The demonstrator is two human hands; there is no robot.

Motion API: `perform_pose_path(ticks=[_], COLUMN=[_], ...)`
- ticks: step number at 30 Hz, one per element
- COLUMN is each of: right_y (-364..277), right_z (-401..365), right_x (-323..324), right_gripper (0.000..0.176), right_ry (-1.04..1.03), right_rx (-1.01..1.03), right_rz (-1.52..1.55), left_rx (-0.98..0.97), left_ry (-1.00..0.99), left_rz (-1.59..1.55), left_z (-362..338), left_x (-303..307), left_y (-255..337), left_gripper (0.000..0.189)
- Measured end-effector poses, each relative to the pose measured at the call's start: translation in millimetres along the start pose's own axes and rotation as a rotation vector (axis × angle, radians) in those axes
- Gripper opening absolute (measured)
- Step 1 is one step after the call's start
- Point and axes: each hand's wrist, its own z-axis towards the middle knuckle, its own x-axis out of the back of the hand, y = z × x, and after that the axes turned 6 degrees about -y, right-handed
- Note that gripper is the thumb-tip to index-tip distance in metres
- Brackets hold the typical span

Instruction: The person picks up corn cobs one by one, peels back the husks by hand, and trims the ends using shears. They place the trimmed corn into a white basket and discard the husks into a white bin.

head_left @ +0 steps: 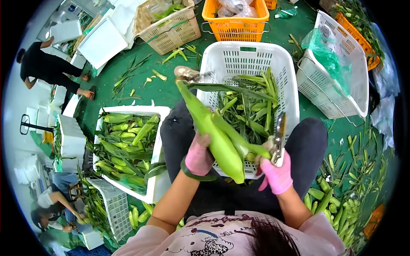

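My left hand (197, 157), in a pink glove, grips a green ear of corn (213, 132) in its husk, held tilted with the silk tip pointing away from me. My right hand (275, 170), also in a pink glove, holds a pair of metal shears (279, 136) with the blades up, close to the corn's stem end and a loose husk leaf. Both hands are above my lap, over the near rim of a white crate (287, 81) that holds cut green husk leaves.
A white foam box (162, 112) full of corn stands at my left. More corn lies on the green floor at the right (337, 205). An orange crate (235, 19), a beige crate (171, 30) and another white crate (341, 81) stand beyond. Other people work at far left.
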Motion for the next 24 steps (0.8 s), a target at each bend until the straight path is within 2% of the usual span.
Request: perform_pose_path(ticks=[1,2,3,4,6,7,8,10,11,12,14,15,18,19,20,22,24], right_y=[-1,4,1,-1,-3,-3,-11,-32,-41,-45,-35,-38,-48,-37,-25,-21,-29], right_z=[3,15,24,29,37,34,25,1,-9,-18,-24,-26,-17,-13,-6,4,9], right_x=[5,21,30,37,53,58,51,29,23,18,12,7,0,5,12,22,26], right_gripper=[0.032,0.037,0.04,0.043,0.046,0.05,0.051,0.054,0.058,0.064,0.074,0.08,0.082,0.086,0.089,0.09,0.086], right_ry=[0.113,0.105,0.191,0.28,0.453,0.463,0.39,0.243,-0.013,-0.264,-0.493,-0.55,-0.482,-0.432,-0.41,-0.478,-0.511], right_rx=[0.03,0.145,0.179,0.214,0.362,0.427,0.481,0.583,0.49,0.39,0.332,0.241,-0.151,-0.09,-0.031,-0.085,0.061], right_rz=[-0.07,-0.279,-0.349,-0.417,-0.449,-0.373,-0.489,-0.724,-0.728,-0.72,-0.718,-0.676,-0.547,-0.537,-0.606,-0.527,-0.723], left_rx=[0.071,0.139,0.173,0.132,0.21,0.242,0.224,0.11,0.005,-0.011,-0.065,-0.116,-0.262,-0.225,-0.196,-0.13,0.135], left_ry=[0.003,0.009,0.017,0.049,-0.046,0.119,0.052,0.05,0.058,0.079,0.119,0.113,0.108,0.12,0.047,-0.091,-0.233], left_rz=[-0.051,-0.104,-0.141,-0.001,-0.222,0.014,0.152,0.64,0.734,0.967,1.436,1.524,1.788,1.747,1.726,1.674,1.502], left_z=[-3,-6,-8,-12,-10,-11,-12,-10,-7,-7,-7,-6,-9,-12,-14,-18,-17], left_x=[8,17,17,11,23,28,35,9,2,-7,-26,-30,-38,-41,-43,-42,-40], left_y=[6,13,21,26,22,17,15,14,7,8,14,15,18,20,24,32,42], left_gripper=[0.071,0.069,0.06,0.052,0.048,0.053,0.055,0.055,0.054,0.054,0.054,0.056,0.061,0.059,0.058,0.057,0.058])
